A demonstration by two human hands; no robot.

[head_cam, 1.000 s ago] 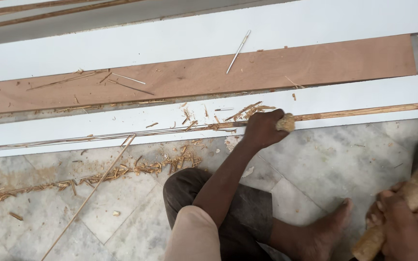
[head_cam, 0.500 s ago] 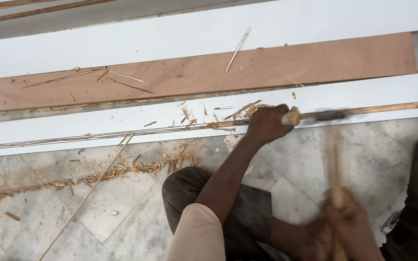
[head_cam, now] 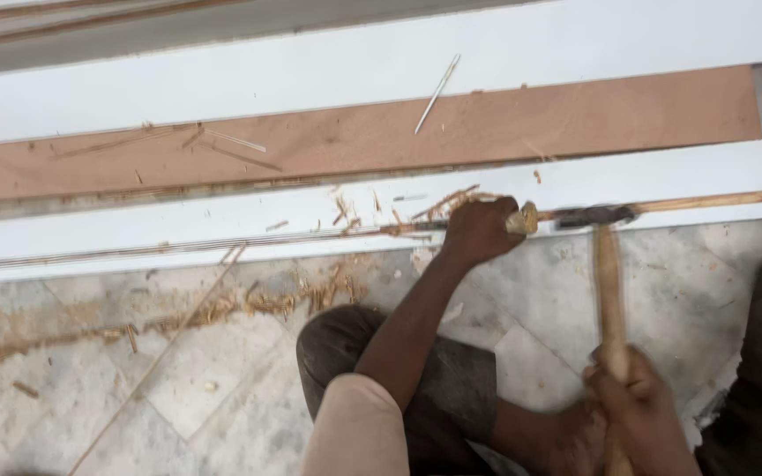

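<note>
While my left hand (head_cam: 478, 231) is gripping the wooden chisel handle (head_cam: 522, 218), fingers wrapped tight around it, I am holding the tool low along the near edge of the white board (head_cam: 681, 172), which is lying across the scene just beyond the marble floor (head_cam: 134, 388). My right hand (head_cam: 632, 397), fingers clamped round the hammer handle (head_cam: 608, 291), is bringing the dark hammer head (head_cam: 594, 216) in just to the right of the chisel's butt; whether they are touching I cannot tell, since the hammer is blurred. A thin wooden edging strip (head_cam: 716, 201) is running along the board's near edge toward the right, and wood shavings (head_cam: 293, 295) are lying scattered on the floor to the left. Farther off, a brown plywood strip (head_cam: 522, 123) is lying between white boards. To do this well, I am thinking the chisel should be staying flat and in line with the strip, the blows landing square on the butt, light and even, my fingers kept behind the striking end.
</note>
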